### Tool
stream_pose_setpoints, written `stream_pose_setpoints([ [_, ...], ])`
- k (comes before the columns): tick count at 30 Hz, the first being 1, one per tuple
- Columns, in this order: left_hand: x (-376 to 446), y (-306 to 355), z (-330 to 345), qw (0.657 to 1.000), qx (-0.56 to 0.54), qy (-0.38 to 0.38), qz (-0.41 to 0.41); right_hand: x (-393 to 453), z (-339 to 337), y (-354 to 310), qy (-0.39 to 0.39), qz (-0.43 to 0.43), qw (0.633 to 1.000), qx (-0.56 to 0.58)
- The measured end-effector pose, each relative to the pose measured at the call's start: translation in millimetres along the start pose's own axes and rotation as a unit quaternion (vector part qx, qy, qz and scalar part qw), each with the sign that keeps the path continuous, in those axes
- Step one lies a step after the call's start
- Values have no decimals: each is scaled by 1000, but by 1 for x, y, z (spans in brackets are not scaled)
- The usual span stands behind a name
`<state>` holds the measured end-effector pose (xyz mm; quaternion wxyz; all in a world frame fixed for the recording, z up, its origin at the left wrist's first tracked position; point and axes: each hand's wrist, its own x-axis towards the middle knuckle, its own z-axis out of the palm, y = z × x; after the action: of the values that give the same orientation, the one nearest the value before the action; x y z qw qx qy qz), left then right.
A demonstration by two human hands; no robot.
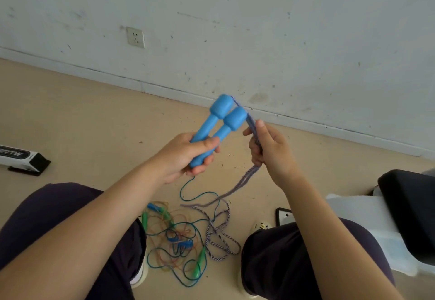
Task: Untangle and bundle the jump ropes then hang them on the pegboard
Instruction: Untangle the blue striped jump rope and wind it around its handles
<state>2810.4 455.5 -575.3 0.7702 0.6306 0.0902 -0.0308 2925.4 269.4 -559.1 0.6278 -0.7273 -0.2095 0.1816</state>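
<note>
Left hand (188, 156) grips two blue plastic handles (219, 123); right hand (268, 149), at 3 o'clock, pinches purple braided cord (255, 134), best wound taut.

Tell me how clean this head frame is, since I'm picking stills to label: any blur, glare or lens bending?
Head view: soft even light, no glare, only faint shadows; the blue handles and both hands, left and right, are fairly sharp; the purple rope blurs slightly below the right hand; the wide lens tilts and bows the baseboard.
</note>
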Motion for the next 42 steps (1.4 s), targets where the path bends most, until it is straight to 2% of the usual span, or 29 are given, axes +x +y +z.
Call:
stream_pose_setpoints([
  [4,3,3,-5,994,-56,93,30,3,4,11,11,3,990,-138],
  [9,4,0,-2,987,-63,139,45,-1,11,18,-64,13,950,-305],
  [11,5,1,-5,982,-70,166,51,-2,13,18,-64,12,950,-307],
  [17,9,1,-15,971,-60,228,33,-4,13,12,32,-39,978,-201],
  [23,9,1,-19,967,-51,248,27,-6,9,5,33,-46,979,-194],
  [25,8,1,-20,973,-19,230,26,-7,8,3,26,-41,976,-214],
  [28,6,1,-21,983,67,173,-7,-13,8,-1,-40,-39,972,-227],
  [32,3,0,-20,982,157,69,-78,-19,11,-10,-127,-47,979,-153],
  [36,0,-1,-18,953,267,-42,-137,-19,10,-13,-130,-73,979,-137],
  [39,-4,0,-14,928,295,-129,-187,-16,8,-14,-120,-90,978,-146],
  [42,-6,1,-8,913,309,-179,-196,-15,8,-12,-110,-86,981,-134],
])
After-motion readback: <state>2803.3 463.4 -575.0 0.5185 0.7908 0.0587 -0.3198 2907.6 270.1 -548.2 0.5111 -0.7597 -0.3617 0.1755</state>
